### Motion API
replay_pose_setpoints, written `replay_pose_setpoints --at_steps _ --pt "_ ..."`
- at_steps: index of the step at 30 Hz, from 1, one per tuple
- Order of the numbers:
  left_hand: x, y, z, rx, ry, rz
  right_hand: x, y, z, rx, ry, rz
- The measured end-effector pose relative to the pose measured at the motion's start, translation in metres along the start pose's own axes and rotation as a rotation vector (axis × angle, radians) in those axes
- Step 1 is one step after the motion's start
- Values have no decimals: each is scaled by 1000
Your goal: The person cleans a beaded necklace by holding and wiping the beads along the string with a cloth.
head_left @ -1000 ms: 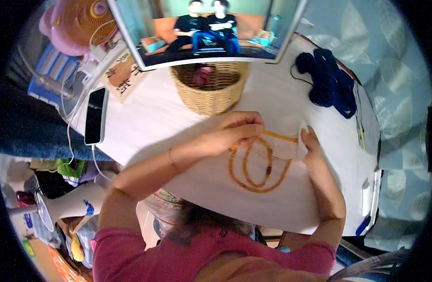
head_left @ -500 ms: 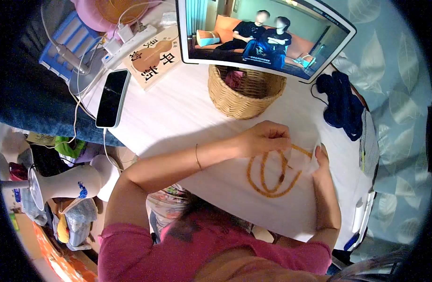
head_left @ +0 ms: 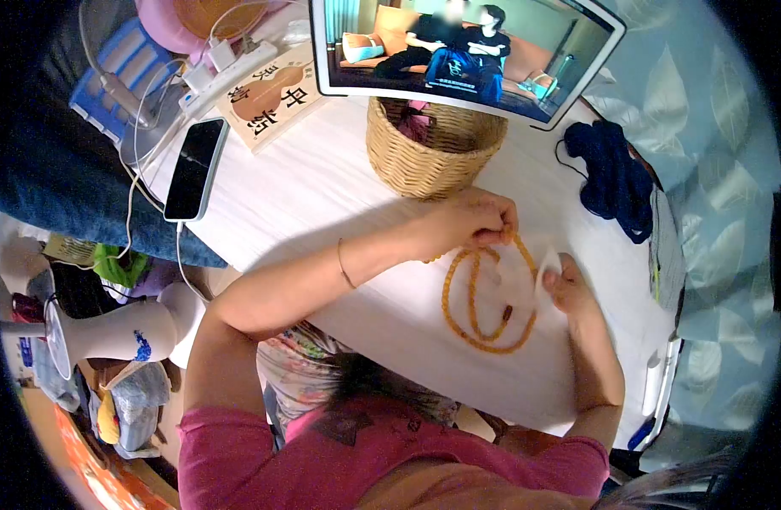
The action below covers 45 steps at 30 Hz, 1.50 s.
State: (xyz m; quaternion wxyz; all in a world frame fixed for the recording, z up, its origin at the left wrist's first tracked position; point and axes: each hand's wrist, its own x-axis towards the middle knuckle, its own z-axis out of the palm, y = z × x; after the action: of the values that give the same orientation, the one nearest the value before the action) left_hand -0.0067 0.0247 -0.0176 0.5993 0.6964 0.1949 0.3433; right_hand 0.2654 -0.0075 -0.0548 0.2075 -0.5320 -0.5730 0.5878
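Observation:
A long string of amber-coloured beads (head_left: 490, 347) lies in loops on the white tabletop, with a darker bead piece near its lower inner loop. My left hand (head_left: 471, 218), wearing a thin bracelet, is closed with fingertips pinching the upper part of the strand. A short stretch of beads also shows beneath its wrist. To the right, my right hand (head_left: 571, 287) has its fingers closed on a thin white tissue (head_left: 547, 274), which overlaps the strand's right side in this view.
Behind my hands stands a wicker basket (head_left: 424, 161), below a tablet (head_left: 467, 55) playing a video. A phone (head_left: 195, 170) on a cable, a book (head_left: 273, 98) and a power strip (head_left: 225, 81) are at the left. Dark blue yarn (head_left: 611, 183) lies on the right edge.
My left hand has shifted along the strand and lifted its upper part to the right hand's side. My right hand has turned, drawing the tissue closer to itself. The view has shifted slightly.

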Motion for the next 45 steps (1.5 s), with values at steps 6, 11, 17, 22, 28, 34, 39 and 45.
replay_pose_setpoints --at_steps 6,11,17,22,28,34,39,45 --pt "-3 16 5 -699 -44 -199 4 -17 7 490 8 -65" --pt "1 9 5 -645 -24 -172 17 -28 9 465 325 -107" --pt "14 9 8 -507 -19 -267 18 -40 27 357 313 -88" --pt "17 -15 -2 -363 19 -224 24 -38 16 396 55 -212" --pt "10 -12 -7 -501 -35 -240 15 -53 29 445 212 -99" --pt "9 -13 -2 -524 19 -201 31 -33 11 569 177 -154" --pt "8 -13 -6 -487 -24 -284 16 -58 35 473 218 -166" --pt "6 -14 -7 -534 -12 -223 26 -41 19 426 34 -178"
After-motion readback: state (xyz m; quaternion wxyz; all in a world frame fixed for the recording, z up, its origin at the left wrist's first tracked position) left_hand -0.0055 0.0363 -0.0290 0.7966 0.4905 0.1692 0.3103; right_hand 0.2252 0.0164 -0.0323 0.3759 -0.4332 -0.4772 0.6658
